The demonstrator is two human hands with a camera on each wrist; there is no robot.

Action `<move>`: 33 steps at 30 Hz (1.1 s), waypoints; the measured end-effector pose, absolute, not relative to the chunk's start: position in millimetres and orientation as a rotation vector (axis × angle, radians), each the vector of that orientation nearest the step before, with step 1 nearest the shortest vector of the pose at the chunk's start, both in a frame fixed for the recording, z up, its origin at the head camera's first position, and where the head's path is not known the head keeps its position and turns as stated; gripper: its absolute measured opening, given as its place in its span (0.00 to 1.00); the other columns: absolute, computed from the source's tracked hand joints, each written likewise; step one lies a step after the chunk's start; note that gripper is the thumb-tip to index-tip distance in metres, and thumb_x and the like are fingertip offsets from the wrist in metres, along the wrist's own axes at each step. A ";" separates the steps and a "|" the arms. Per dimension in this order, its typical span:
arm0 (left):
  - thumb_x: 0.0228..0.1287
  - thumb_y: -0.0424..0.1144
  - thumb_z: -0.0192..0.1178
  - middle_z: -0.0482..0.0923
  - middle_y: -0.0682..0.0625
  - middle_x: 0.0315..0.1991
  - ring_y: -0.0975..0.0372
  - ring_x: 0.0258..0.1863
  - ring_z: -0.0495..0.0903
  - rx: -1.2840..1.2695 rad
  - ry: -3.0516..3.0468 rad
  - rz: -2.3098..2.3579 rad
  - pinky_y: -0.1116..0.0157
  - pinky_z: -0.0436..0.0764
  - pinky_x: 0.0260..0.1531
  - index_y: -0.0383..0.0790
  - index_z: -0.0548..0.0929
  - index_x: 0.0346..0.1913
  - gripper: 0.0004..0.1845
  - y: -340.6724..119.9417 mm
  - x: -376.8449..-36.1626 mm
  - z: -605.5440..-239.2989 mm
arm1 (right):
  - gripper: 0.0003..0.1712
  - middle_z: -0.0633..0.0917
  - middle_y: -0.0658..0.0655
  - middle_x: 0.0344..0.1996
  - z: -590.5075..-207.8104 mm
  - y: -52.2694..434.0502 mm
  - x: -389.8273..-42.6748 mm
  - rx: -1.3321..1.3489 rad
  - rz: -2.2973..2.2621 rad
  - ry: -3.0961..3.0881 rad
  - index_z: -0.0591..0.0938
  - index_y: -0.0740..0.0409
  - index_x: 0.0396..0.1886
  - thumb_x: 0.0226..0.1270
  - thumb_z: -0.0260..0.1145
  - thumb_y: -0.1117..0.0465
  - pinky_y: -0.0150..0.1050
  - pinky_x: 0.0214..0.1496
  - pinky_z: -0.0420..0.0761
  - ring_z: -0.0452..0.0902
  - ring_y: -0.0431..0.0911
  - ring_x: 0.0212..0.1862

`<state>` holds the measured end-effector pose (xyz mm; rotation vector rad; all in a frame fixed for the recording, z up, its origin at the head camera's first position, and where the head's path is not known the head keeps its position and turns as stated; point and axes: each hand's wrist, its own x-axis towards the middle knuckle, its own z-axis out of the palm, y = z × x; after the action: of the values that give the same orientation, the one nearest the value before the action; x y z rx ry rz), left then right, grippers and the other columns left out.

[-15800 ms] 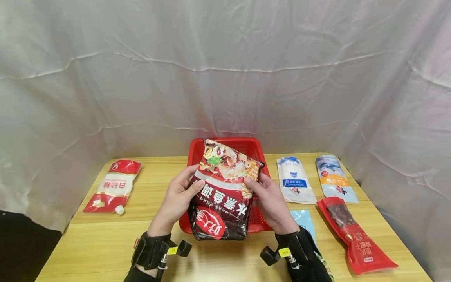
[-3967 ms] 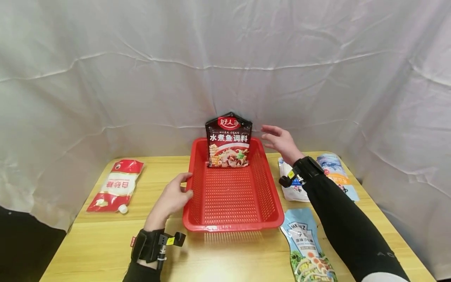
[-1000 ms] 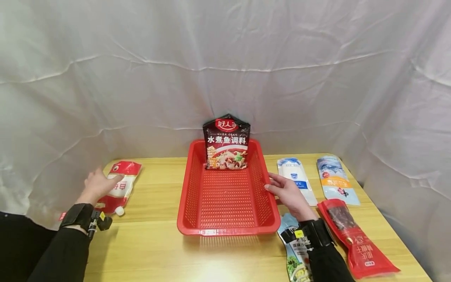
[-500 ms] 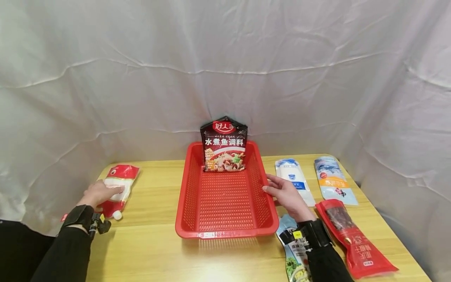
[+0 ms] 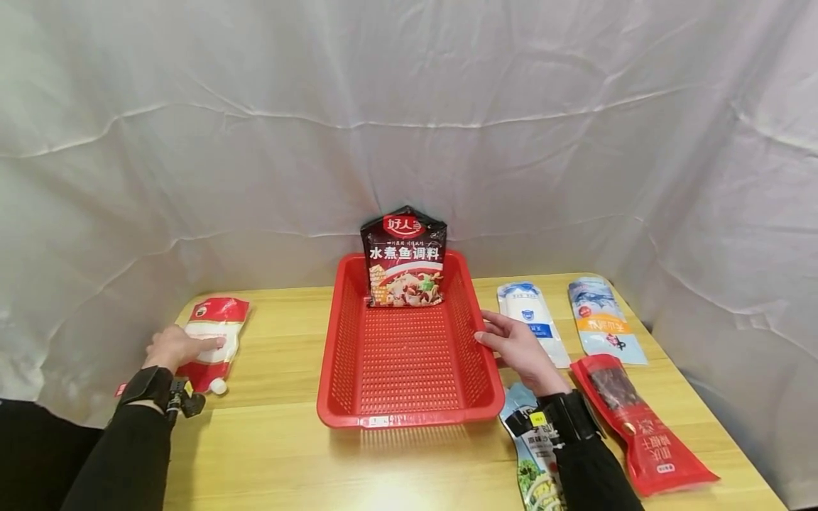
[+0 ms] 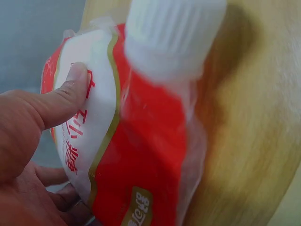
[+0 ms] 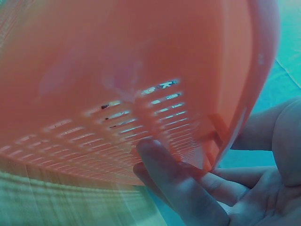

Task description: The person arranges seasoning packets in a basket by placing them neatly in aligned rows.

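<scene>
My left hand (image 5: 175, 349) grips the left edge of a red and white bag of white sugar (image 5: 214, 331), thumb on top and fingers along its side. The bag lies on the table; its white screw cap (image 6: 171, 35) shows large in the left wrist view. My right hand (image 5: 520, 353) holds the right rim of a red plastic basket (image 5: 409, 420), thumb over the rim and fingers against the slotted outer wall (image 7: 80, 136). A dark packet of boiled-fish seasoning (image 5: 405, 259) stands upright in the basket, leaning on its far end.
On the right lie a white and blue pouch (image 5: 533, 323), a blue and orange pouch (image 5: 606, 319), a long red packet (image 5: 664, 443) and a light-blue Heinz pouch (image 5: 535, 468), partly under my right forearm. A pale curtain (image 5: 409, 128) borders the table.
From the basket's left rim, my left hand has moved to the sugar bag and settled on it. My right hand came down to the basket's right rim. Earlier, both hands held the seasoning packet.
</scene>
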<state>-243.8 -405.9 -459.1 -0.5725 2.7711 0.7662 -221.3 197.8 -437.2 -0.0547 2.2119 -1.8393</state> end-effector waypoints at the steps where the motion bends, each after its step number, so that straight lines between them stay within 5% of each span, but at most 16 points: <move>1: 0.63 0.60 0.68 0.61 0.17 0.49 0.28 0.51 0.62 -0.593 2.763 0.757 0.35 0.69 0.55 0.07 0.59 0.58 0.53 -405.0 -244.2 -459.2 | 0.37 0.77 0.71 0.66 -436.9 197.9 -221.3 -0.053 -1.838 2.212 0.61 0.61 0.82 0.79 0.61 0.62 0.50 0.46 0.90 0.86 0.56 0.53; 23: 0.62 0.52 0.71 0.62 0.20 0.64 0.33 0.58 0.66 -0.754 2.643 0.986 0.39 0.71 0.67 0.14 0.55 0.69 0.53 -383.9 -245.0 -443.9 | 0.36 0.77 0.70 0.67 -437.3 197.9 -222.3 -0.044 -1.836 2.226 0.61 0.61 0.81 0.79 0.61 0.62 0.50 0.46 0.90 0.86 0.57 0.55; 33: 0.70 0.42 0.63 0.64 0.22 0.57 0.34 0.54 0.69 -0.762 2.608 1.167 0.42 0.78 0.61 0.12 0.54 0.66 0.41 -384.2 -238.0 -442.6 | 0.36 0.77 0.70 0.67 -436.8 197.5 -222.3 -0.028 -1.828 2.230 0.61 0.61 0.81 0.79 0.61 0.61 0.49 0.47 0.90 0.85 0.57 0.55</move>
<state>-238.0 -384.2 -442.6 -0.7617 2.6078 1.1665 -222.3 197.5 -436.8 -0.0285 2.2305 -1.8284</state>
